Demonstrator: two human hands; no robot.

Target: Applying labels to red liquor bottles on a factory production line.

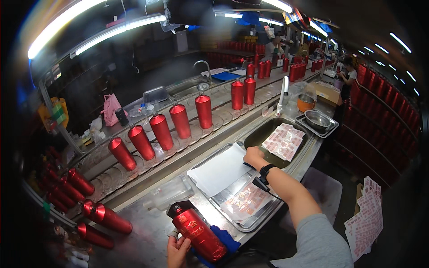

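Note:
A red metallic bottle point(199, 233) with gold lettering lies tilted on a blue cloth point(227, 239) at the near edge of the steel table, a dark angular piece around its neck end. My left hand point(178, 251) grips its lower left side, with a pale wrap on one finger. My right hand point(254, 157), closed, is at the sink's near left corner beside the white sheets; a dark edge shows by its fingers, and what it holds is hidden. A black band point(267, 172) circles that wrist. Printed label sheets point(284, 142) lie in the sink point(255, 139).
A metal tray point(245, 228) holds white paper point(219, 171) and printed sheets. Beyond it, red bottles point(179, 121) stand along a conveyor point(190, 142). A white faucet point(282, 96) rises behind the sink; a steel bowl point(317, 119) sits to its right. More red bottles point(107, 217) are at left.

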